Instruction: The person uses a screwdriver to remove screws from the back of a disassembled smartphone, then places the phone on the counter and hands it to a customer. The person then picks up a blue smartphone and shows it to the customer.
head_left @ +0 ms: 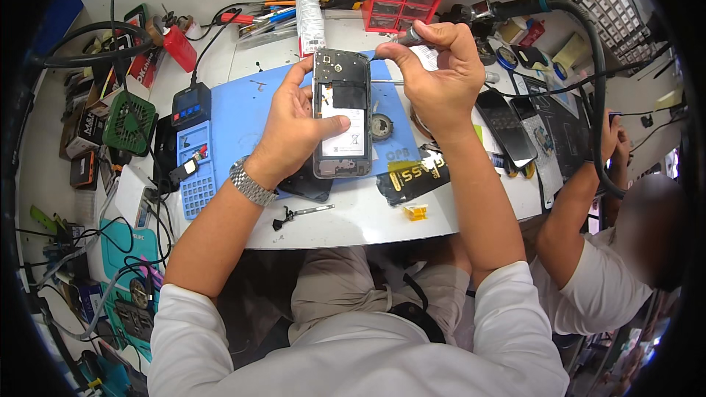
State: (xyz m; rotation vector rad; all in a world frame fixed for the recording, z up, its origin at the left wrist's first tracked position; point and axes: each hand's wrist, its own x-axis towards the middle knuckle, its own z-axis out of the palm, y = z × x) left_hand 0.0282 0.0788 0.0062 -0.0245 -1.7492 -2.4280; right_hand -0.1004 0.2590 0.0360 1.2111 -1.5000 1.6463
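Observation:
My left hand (pixel 290 121) grips an opened smartphone (pixel 343 158) upright over the blue mat (pixel 250 95), its thumb across the white battery (pixel 346 136). The phone's inside faces me, with a dark board cover at its top. My right hand (pixel 445 81) is closed around a small grey-handled tool (pixel 410 37). The tool's thin end is by the phone's upper right corner; whether it touches is too small to tell. Behind the phone, a thin metal shaft (pixel 387 81) shows, partly hidden by my right hand. A round metal part (pixel 382 127) lies on the mat.
A white spray can (pixel 309 22) stands behind the phone, near a red drawer box (pixel 397 1). More phones (pixel 506 125) lie to the right. A blue tray (pixel 197 195) and black power box (pixel 191 105) are at left. A co-worker's arm (pixel 573 206) is at right.

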